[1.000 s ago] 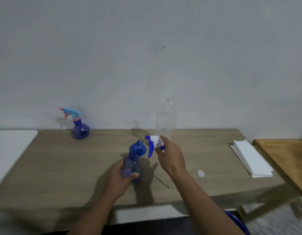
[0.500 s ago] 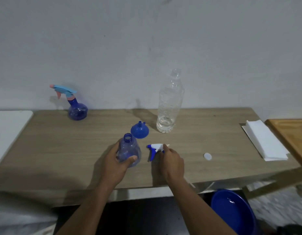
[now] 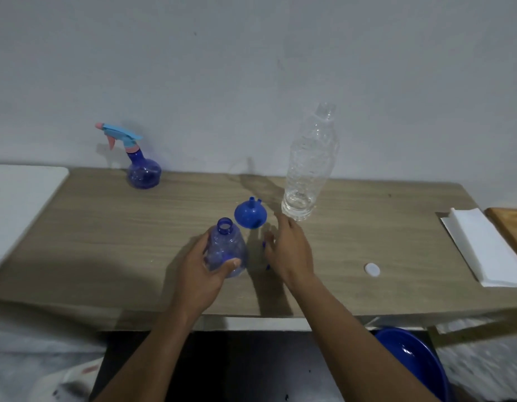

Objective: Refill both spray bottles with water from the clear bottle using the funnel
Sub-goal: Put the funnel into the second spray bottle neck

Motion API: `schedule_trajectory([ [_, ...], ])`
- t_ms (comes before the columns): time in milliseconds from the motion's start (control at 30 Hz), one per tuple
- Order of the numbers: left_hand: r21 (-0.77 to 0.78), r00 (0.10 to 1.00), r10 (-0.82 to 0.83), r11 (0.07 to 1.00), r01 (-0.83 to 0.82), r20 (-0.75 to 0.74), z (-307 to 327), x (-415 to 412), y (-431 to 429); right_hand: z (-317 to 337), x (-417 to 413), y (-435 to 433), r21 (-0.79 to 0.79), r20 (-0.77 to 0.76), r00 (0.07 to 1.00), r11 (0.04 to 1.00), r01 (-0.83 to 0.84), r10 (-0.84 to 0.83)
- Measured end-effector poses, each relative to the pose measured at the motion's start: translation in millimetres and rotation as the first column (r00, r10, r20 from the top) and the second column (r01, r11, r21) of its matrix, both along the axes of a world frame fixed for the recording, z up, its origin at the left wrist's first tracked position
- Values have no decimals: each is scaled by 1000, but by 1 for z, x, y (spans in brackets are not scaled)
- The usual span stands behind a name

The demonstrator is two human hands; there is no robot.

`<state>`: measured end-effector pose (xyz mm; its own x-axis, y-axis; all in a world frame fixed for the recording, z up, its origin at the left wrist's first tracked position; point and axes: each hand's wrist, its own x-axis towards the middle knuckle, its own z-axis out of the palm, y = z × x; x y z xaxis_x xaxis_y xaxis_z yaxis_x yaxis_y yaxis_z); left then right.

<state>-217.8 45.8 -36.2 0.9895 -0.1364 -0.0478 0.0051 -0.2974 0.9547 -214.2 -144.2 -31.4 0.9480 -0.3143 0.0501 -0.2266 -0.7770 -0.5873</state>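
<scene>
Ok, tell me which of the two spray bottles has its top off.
The near spray bottle, held by the left hand: its neck is open. The far spray bottle by the wall keeps its light-blue trigger top.

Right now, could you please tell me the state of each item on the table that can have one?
Near spray bottle: upright, neck open, held by left hand.
Far spray bottle: upright, trigger head on.
Clear bottle: uncapped, tilted, little water visible.
Funnel: lying on table, unused.
White cap: off, lying loose.
Right hand: open, empty.
</scene>
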Motion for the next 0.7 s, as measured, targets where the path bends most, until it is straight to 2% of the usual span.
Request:
schedule_trajectory([
  [133,-33,1000,13,999,-12,16,-8,3,2,-7,54,2,139,-118,991,989,-42,59],
  [300,-100,1000,-6,995,7,9,-13,7,2,-18,93,0,156,-212,965,981,-119,151],
  [400,-121,1000,-2,993,3,3,-14,7,2,-20,103,-4,87,-246,950,980,-177,193],
  [533,-121,1000,-11,993,11,3,-13,7,3,-12,103,-9,54,-203,961,982,-181,188],
  [700,-111,1000,-1,994,1,-6,-14,6,4,21,82,-14,260,-33,992,960,-108,121],
])
